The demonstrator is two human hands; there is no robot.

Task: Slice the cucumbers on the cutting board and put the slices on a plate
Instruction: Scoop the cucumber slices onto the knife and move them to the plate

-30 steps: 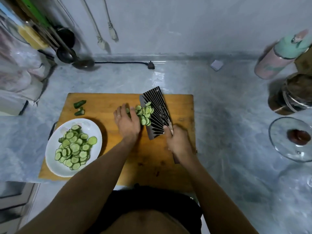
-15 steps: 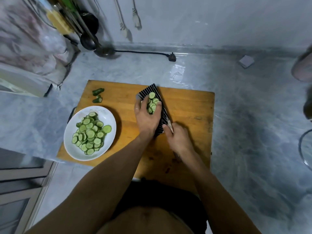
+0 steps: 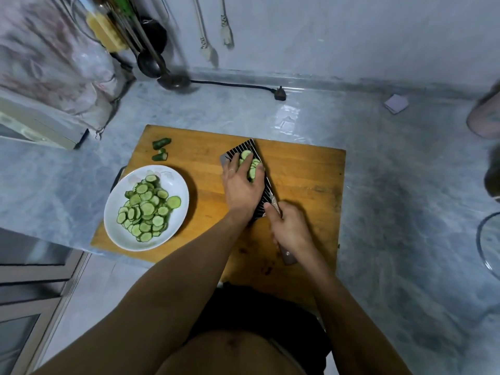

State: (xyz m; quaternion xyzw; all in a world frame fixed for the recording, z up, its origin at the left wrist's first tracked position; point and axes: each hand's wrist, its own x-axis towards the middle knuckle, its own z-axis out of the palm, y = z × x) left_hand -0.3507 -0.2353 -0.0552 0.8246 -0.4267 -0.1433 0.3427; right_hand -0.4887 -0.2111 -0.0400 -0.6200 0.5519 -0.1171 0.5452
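A wooden cutting board lies on the marble counter. My right hand grips the handle of a broad striped cleaver, whose blade lies flat over the board. A small heap of cucumber slices sits on the blade. My left hand rests on top of that heap with fingers fairly straight, pressing the slices against the blade. A white plate at the board's front left corner holds several cucumber slices. Two cucumber end pieces lie at the board's back left.
A ladle and hanging utensils stand at the back left by the wall, next to a plastic-covered appliance. A black plug and cord lie behind the board. A glass lid rim shows at the right edge.
My left hand has slid over the slices onto the cleaver blade and now covers them. The blade has tilted flatter. The camera has shifted so the board sits further right in view.
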